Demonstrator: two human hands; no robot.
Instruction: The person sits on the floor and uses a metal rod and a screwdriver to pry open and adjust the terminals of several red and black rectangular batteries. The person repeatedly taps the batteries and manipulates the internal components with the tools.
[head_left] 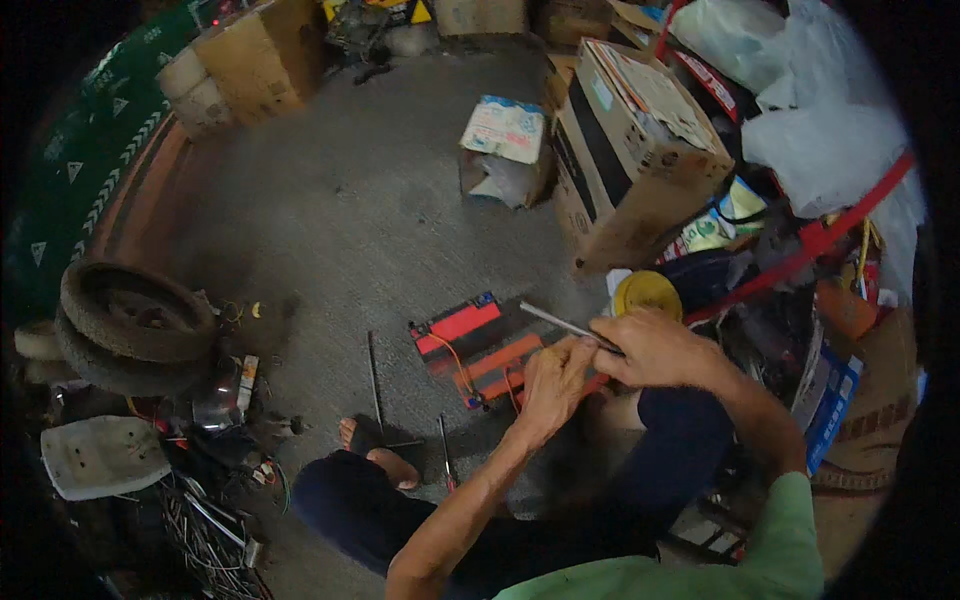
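My right hand (655, 347) is closed around a slim grey metal rod-like tool (555, 320), which points up and to the left. Its exact kind is unclear. Just left of it, my left hand (557, 382) has its fingers bent together close to the tool and to my right fingers; what they pinch, if anything, is hidden. Below the hands on the floor lie box-shaped batteries with red (468, 328) and orange (505, 362) tops, dark terminals and thin wires. My left hand and forearm cover part of them.
A screwdriver (446, 455) and a thin metal rod (375, 380) lie on the floor by my foot. Tyres (135, 325) and loose metal tools (210, 530) are at left. A yellow round object (648, 292), a large carton (640, 160) and a red bar (830, 235) stand at right.
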